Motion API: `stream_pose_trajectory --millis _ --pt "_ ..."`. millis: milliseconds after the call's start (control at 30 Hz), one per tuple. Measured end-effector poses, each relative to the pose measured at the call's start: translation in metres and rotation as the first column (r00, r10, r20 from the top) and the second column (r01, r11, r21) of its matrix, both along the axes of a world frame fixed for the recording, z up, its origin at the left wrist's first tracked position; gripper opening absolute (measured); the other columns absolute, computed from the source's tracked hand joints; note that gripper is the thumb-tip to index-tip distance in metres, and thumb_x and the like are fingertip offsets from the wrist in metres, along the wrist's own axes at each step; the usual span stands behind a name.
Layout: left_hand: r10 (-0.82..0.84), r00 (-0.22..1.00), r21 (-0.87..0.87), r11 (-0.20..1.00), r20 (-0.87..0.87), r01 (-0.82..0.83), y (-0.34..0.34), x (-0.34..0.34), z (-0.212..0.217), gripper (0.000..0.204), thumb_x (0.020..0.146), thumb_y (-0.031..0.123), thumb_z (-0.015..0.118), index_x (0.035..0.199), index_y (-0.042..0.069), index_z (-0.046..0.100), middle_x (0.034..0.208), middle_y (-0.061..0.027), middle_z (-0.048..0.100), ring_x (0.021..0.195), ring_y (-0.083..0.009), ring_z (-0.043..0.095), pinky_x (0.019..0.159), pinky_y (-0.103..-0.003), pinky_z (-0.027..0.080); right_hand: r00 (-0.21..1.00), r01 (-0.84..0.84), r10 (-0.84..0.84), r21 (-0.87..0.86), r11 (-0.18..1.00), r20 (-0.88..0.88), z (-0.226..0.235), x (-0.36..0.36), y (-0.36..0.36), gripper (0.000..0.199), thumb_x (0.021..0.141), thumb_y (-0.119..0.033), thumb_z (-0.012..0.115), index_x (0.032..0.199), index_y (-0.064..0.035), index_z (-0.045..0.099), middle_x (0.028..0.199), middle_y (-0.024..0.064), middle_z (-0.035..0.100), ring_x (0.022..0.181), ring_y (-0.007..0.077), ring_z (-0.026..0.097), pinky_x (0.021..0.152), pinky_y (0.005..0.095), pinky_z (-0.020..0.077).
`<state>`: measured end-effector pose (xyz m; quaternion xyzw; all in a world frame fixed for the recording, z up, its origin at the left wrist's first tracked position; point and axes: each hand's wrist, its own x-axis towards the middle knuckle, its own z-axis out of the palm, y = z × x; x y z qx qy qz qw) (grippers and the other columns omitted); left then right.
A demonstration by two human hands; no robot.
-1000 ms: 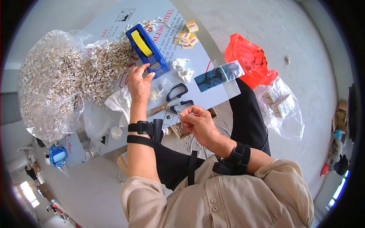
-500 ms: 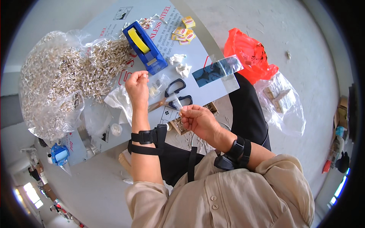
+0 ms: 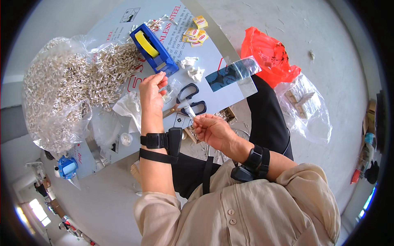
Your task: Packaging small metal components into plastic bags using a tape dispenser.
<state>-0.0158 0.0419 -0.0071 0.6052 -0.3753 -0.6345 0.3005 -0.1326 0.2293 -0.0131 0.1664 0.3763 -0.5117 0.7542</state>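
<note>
My left hand (image 3: 152, 91) is just below the cutter end of a blue tape dispenser (image 3: 156, 51) with a yellow-cored roll. Its fingers are bent and slightly apart, and I see nothing held in them. Between the thumb and fingers of my right hand (image 3: 214, 128) is a small clear plastic piece (image 3: 190, 112), which sticks up and left over the scissors (image 3: 200, 107). The scissors have dark blue handles and lie on the table, their blades partly behind my left wrist. Beside them is a small clear packet (image 3: 174, 87).
A big clear bag of cotton swabs (image 3: 61, 82) spills across the table's left. Small yellow boxes (image 3: 200, 22), crumpled white scraps (image 3: 196, 74) and a dark reflective sheet (image 3: 228, 78) lie rightward. Beyond my leg are a red bag (image 3: 269, 55) and a clear bag of packs (image 3: 305, 104).
My left hand has shifted slightly up and right toward the dispenser's cutter, and its fingers have loosened. My right hand still pinches the clear piece, almost in place.
</note>
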Motion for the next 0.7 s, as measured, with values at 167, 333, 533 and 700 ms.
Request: stream_pose_trajectory --millis 167,333,533,700 --pt "0.003 1.000 0.031 1.000 -0.021 -0.002 -0.006 -0.002 -0.002 0.023 0.082 0.027 0.071 0.094 0.008 0.068 0.088 -0.0025 0.067 0.079 -0.0128 0.059 0.067 -0.032 0.039 0.999 -0.008 0.008 0.000 1.000 -0.043 0.000 0.000 0.002 0.005 0.093 -0.007 0.059 0.091 -0.0027 0.060 0.080 0.0058 0.062 0.064 0.0108 0.055 0.054 0.0223 0.0439" --pt "0.042 0.999 0.064 0.997 -0.025 -0.040 -0.008 -0.004 -0.005 0.024 0.081 0.028 0.073 0.093 0.008 0.067 0.086 -0.0024 0.066 0.076 -0.0128 0.059 0.066 -0.032 0.039 0.999 -0.016 0.016 0.010 1.000 -0.050 -0.001 0.000 0.001 0.005 0.092 -0.006 0.060 0.089 -0.0025 0.060 0.080 0.0063 0.062 0.063 0.0108 0.054 0.054 0.0228 0.0432" --pt "0.109 0.993 0.079 0.991 -0.042 -0.106 0.001 -0.007 0.001 0.020 0.080 0.026 0.074 0.088 0.008 0.067 0.080 -0.0010 0.064 0.071 -0.0124 0.057 0.061 -0.032 0.039 0.996 -0.016 0.016 0.005 1.000 -0.086 0.001 -0.001 0.000 0.005 0.092 -0.006 0.060 0.088 -0.0020 0.059 0.079 0.0066 0.061 0.063 0.0109 0.053 0.054 0.0227 0.0420" --pt "0.291 0.954 -0.230 0.936 0.070 -0.268 0.002 -0.005 0.001 0.014 0.079 0.016 0.072 0.083 0.004 0.065 0.074 -0.0009 0.061 0.062 -0.0098 0.053 0.053 -0.028 0.039 0.991 -0.026 0.017 -0.064 0.998 -0.136 0.003 -0.001 0.001 0.006 0.091 -0.005 0.061 0.087 -0.0020 0.058 0.079 0.0059 0.060 0.064 0.0110 0.052 0.056 0.0228 0.0416"
